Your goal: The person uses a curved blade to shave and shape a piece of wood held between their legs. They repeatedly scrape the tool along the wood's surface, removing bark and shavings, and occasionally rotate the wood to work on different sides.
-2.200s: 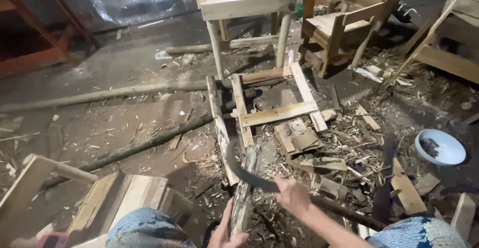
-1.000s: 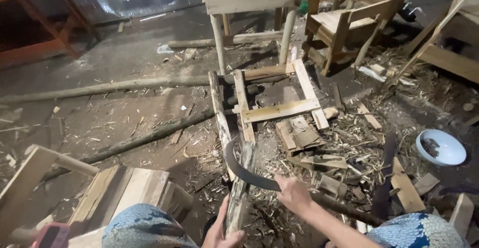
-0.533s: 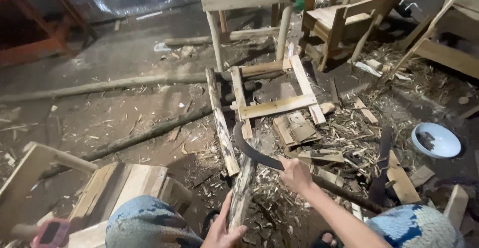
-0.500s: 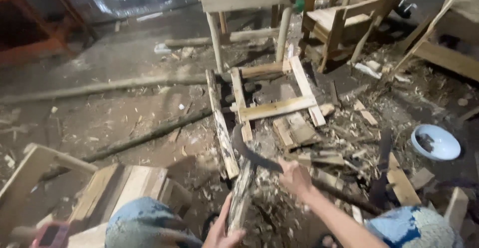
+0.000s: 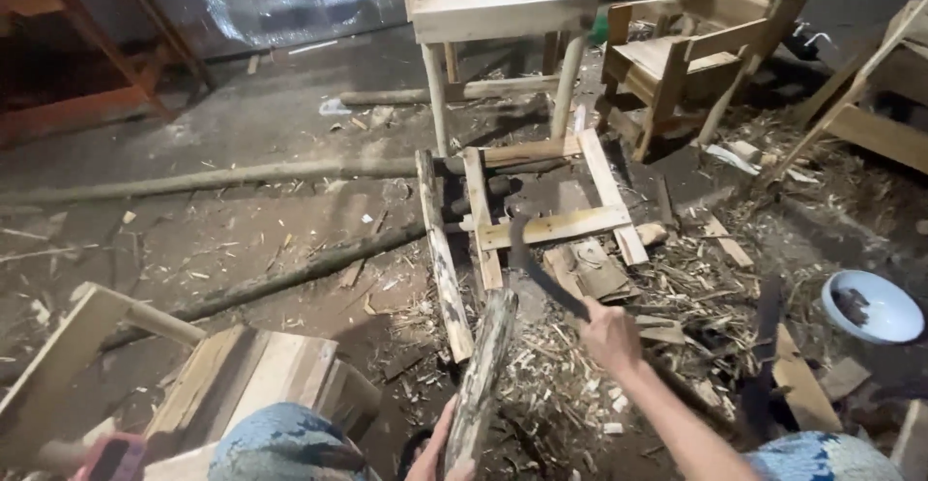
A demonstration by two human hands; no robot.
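At the far left, low down, a pink thing (image 5: pixel 111 457) peeks in by the person's knee (image 5: pixel 280 442), and I cannot tell what it is. Next to it some pale planks (image 5: pixel 246 384) lie in a loose stack on the dirt floor (image 5: pixel 193 230). A long thin pole (image 5: pixel 213 179) stretches across the floor behind them. In the middle, the left hand (image 5: pixel 440 454) holds the bottom of a rough stick (image 5: pixel 480 375) that stands tilted up from the floor. Only a few fingers (image 5: pixel 435 442) show at the edge of the picture, wrapped around the stick, so the grip looks tight, but I cannot see all of it. Just past the stick lies a flat wooden frame (image 5: pixel 541 220), and behind that stands a stool (image 5: pixel 503 7) on round legs. To the right, the right hand (image 5: pixel 611 331) is lifted up, its fingers clamped around the handle of a dark curved blade (image 5: pixel 536 268). The blade hangs in the air just above and right of the top of the stick. Wood chips (image 5: pixel 580 394) lie all around below. It looks to me like the chopping step, with the blade raised between cuts to shave the stick. The next cut would need the blade to land on the upper part of the stick, well away from the left hand, while that hand keeps the stick from slipping. Far right sits a blue bowl (image 5: pixel 875 307), and a small chair (image 5: pixel 696 46) stands behind.
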